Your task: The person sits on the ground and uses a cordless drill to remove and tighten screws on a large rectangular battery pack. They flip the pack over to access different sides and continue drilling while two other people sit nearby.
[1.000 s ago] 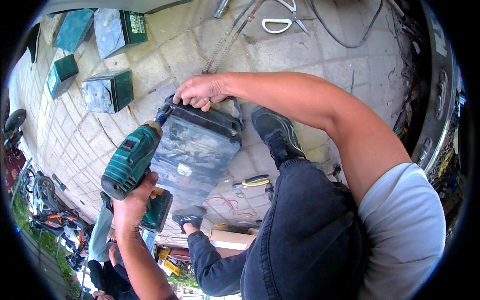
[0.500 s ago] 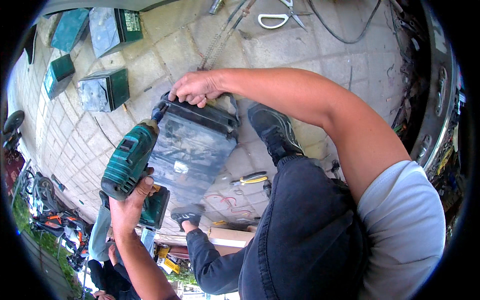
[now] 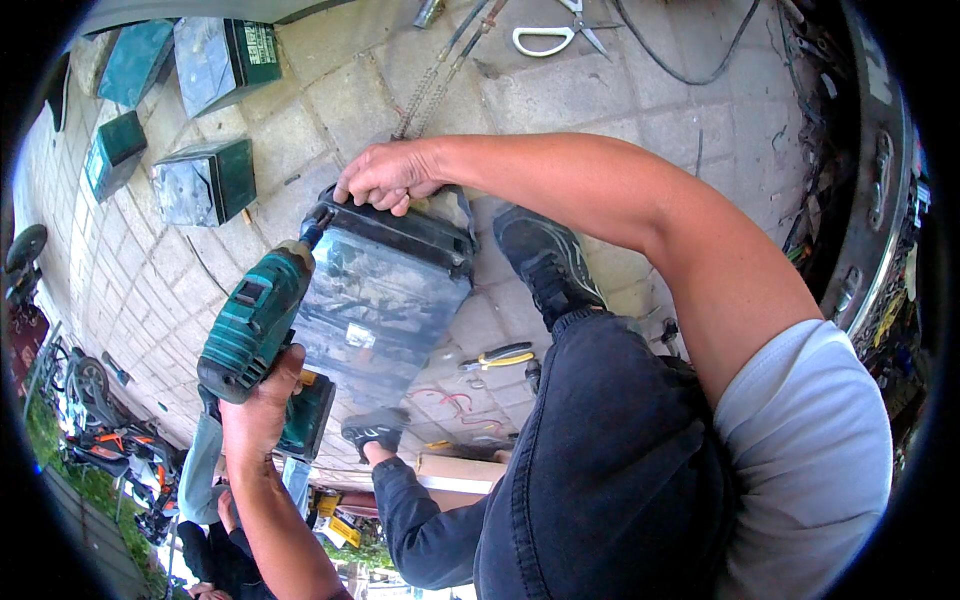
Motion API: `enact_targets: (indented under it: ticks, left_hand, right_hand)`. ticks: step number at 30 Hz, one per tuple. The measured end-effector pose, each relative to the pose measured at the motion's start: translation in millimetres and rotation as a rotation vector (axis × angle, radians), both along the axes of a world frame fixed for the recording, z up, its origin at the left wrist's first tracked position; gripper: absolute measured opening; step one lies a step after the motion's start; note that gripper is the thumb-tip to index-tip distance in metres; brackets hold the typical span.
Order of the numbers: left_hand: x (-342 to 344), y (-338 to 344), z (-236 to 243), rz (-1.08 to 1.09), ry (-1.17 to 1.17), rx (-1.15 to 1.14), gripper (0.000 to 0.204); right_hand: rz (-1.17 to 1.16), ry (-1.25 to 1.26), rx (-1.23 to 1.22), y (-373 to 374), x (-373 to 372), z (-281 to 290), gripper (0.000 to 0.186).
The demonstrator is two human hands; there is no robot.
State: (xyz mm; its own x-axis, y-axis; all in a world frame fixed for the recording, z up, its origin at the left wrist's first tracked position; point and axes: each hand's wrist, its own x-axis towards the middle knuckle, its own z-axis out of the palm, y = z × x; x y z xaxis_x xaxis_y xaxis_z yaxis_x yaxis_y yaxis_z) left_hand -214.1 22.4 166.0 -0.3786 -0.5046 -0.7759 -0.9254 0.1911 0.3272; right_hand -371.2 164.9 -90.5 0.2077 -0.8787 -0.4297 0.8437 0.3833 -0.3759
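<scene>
A grey box (image 3: pixel 385 290) rests on the paving (image 3: pixel 560 105), part of its black rim (image 3: pixel 405 232) hidden by the right hand (image 3: pixel 385 178), fingers curled there — whether they pinch it, I cannot tell. The left hand (image 3: pixel 258 405) wraps a green drill (image 3: pixel 252 310); its bit (image 3: pixel 314 232) meets the rim's corner indistinctly.

Pale paving slabs (image 3: pixel 560 110) cover the ground, their joints bowing toward the rim. Daylight falls evenly over them. Along the top edge runs a smooth grey panel (image 3: pixel 215 10); down the right side stands a long slotted metal frame (image 3: pixel 882 190), with dark clutter (image 3: pixel 818 185) along its inner side. At the far left, parked two-wheelers (image 3: pixel 130 450) stand near green grass (image 3: pixel 45 430) and a grey slatted surface (image 3: pixel 85 530).
</scene>
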Motion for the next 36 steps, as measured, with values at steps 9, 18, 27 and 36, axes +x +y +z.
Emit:
enact_targets:
  ticks: [9, 18, 27, 36]
  left_hand:
    - [-0.1, -3.0, 2.9, -0.041, -0.047, 0.005, 0.022]
    - [4.7, -3.3, 2.2, -0.003, -0.035, 0.047, 0.026]
    - [5.6, 4.9, -3.7, -0.056, -0.009, 0.009, 0.020]
    - [8.7, 4.7, -1.4, 0.027, 0.014, 0.049, 0.024]
  right_hand:
    - [-0.003, 0.001, -0.003, 0.4, -0.7, 1.1, 0.034]
    - [0.009, -0.020, -0.006, 0.1, 0.3, -3.7, 0.034]
    - [0.038, -0.158, -0.004, -15.7, -4.0, -14.5, 0.010]
    - [-0.019, -0.218, 0.086, -17.4, -0.9, -6.8, 0.024]
